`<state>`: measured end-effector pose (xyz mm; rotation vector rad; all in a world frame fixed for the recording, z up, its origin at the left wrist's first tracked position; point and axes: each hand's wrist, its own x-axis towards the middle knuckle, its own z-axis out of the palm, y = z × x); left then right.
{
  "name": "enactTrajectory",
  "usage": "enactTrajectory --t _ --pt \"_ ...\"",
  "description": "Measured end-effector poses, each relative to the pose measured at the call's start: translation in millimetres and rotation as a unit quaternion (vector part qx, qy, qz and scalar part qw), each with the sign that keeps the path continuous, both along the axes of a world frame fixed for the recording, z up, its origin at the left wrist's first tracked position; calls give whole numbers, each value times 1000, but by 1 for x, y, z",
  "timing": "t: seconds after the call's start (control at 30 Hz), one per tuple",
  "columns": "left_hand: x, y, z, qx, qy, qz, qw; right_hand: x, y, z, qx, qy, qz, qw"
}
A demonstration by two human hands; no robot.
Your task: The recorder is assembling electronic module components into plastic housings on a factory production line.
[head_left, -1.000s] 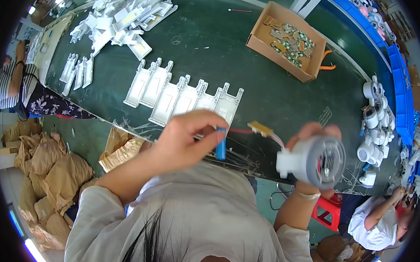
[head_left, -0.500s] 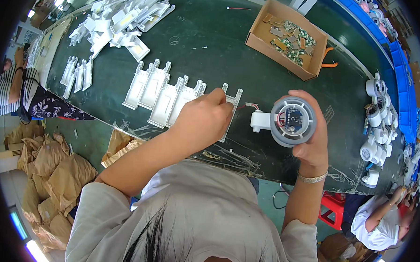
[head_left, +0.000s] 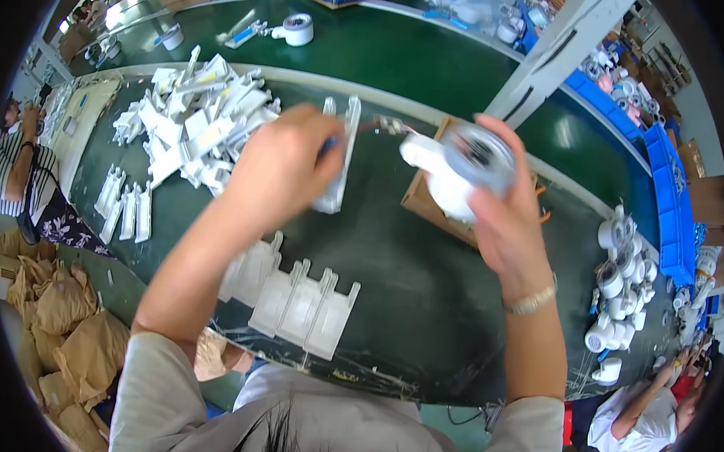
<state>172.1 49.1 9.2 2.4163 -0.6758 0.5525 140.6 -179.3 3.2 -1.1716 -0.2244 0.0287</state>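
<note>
My right hand [head_left: 510, 212], fingers wrapped round it, holds a small fan head [head_left: 486, 160] with a grey ring and a white stub on its left; motion blurs it. A thin cable with a small connector [head_left: 390, 126] stretches from the stub toward my left hand [head_left: 288, 162]. That hand is closed on a white plastic handle shell [head_left: 344, 165], held upright above the table; its fingertips are partly hidden. Below it, several similar white shells [head_left: 302, 304] lie in a row near the table's front edge.
A heap of white plastic parts [head_left: 193, 126] lies at the left, with several narrow shells [head_left: 128, 208] beside it. Behind my right hand is a cardboard box [head_left: 422, 200]. White fan heads [head_left: 622, 286] and blue bins [head_left: 676, 215] line the right. A grey post [head_left: 559, 61] rises at the back.
Both hands have moved up and farther over the table. The left has lifted one shell out of the row. The right carries the fan head, now tilted. The view has shifted toward the far side.
</note>
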Motion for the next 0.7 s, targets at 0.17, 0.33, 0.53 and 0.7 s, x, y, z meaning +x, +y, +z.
enactTrajectory --t 0.17,0.33,0.53,0.7 --pt "147 2 -29 200 29 11 979 134 29 -15 -181 22 -39 983" --pt "245 -37 -45 296 23 47 954 227 14 -41 -344 99 -238 903" --pt "230 -2 -77 131 14 -47 990 112 2 -24 -373 -297 -90 874" --pt "146 34 -39 58 158 -62 984 10 -115 -16 -494 -208 -246 808"
